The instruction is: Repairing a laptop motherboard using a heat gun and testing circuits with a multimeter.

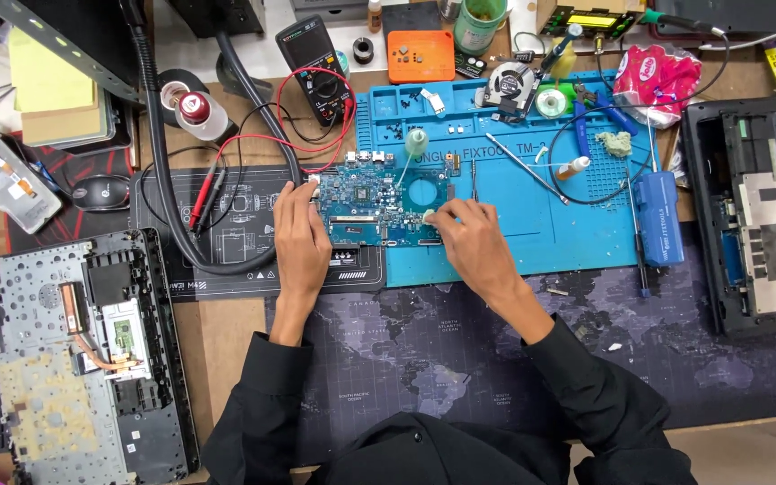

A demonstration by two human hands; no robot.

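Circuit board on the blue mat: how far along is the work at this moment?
Done: the circuit board is out of its casing and lies on the blue mat; opened laptop shells sit at both sides. In hand: the left hand steadies the board's left edge, while the right hand presses something small and white on its lower right. Left: the board is not back in a shell.

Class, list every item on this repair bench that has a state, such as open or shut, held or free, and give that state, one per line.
Circuit board: bare, flat on the blue mat, held at both ends.
Left hand: steadies the board's left edge.
Right hand: fingers pinch a small white wad on the board.
Left laptop shell: opened, insides showing.
Right laptop shell: opened, cover off.
Multimeter: screen dark, leads plugged in.
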